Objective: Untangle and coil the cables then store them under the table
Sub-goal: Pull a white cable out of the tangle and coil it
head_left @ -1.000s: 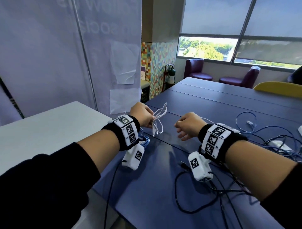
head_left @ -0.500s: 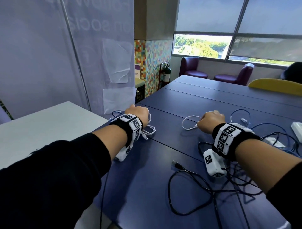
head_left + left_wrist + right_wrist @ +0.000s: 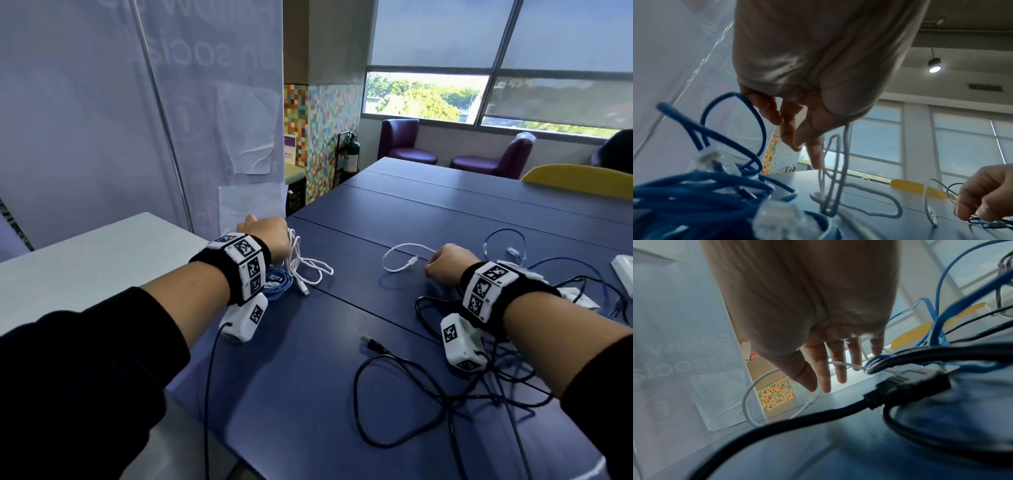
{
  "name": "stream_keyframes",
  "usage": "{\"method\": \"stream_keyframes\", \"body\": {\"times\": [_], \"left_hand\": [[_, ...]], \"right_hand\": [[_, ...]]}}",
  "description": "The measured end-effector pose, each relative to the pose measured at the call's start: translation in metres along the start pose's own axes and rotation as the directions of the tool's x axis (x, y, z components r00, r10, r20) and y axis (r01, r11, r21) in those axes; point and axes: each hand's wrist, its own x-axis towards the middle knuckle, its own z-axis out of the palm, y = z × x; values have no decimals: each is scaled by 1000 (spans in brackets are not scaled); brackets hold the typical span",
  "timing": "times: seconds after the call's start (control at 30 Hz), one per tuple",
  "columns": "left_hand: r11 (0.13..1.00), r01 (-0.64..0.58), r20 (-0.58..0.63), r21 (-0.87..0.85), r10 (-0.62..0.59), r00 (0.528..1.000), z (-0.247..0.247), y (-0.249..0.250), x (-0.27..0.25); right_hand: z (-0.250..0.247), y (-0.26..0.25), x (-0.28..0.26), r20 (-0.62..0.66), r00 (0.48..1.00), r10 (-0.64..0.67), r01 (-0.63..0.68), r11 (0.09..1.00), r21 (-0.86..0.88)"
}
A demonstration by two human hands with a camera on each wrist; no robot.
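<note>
Hands first: our left hand [image 3: 265, 236] pinches a white cable [image 3: 305, 265] looped on the bench [image 3: 308, 377]; our right hand [image 3: 445, 263] hovers slack-fingered by another white cable [image 3: 399, 257]. Little is done yet: blue coil [image 3: 275, 282] near left, black cable [image 3: 394, 404] and blue tangle [image 3: 582, 274] right remain, nothing stored.

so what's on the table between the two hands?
Head view: between left hand and right hand lie white cable coils, bare blue table, then a loose white cable loop.

Bare table [image 3: 428, 212] beyond and between white cables [image 3: 308, 270]; black cable tangle [image 3: 411, 404] and blue cables [image 3: 507, 240] crowding right.
</note>
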Motion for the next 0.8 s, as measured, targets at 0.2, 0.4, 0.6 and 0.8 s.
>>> {"method": "stream_keyframes", "body": {"times": [0.2,0.4,0.6,0.8], "left_hand": [[999,43,-73,-28,-45,996,-12,-3,-10],[988,139,-106,-63,-145,984,-23,-2,-15],[996,91,-148,6,-89,985,-17,3,-19],[988,72,-141,137,-52,989,-13,6,-19]], "right_hand": [[-1,0,-5,-50,998,-35,36,999,19],[-5,3,-8,-114,993,-35,44,996,71],[-6,7,-10,-112,991,-67,77,993,93],[-10,10,-12,-203,975,-91,119,984,132]]}}
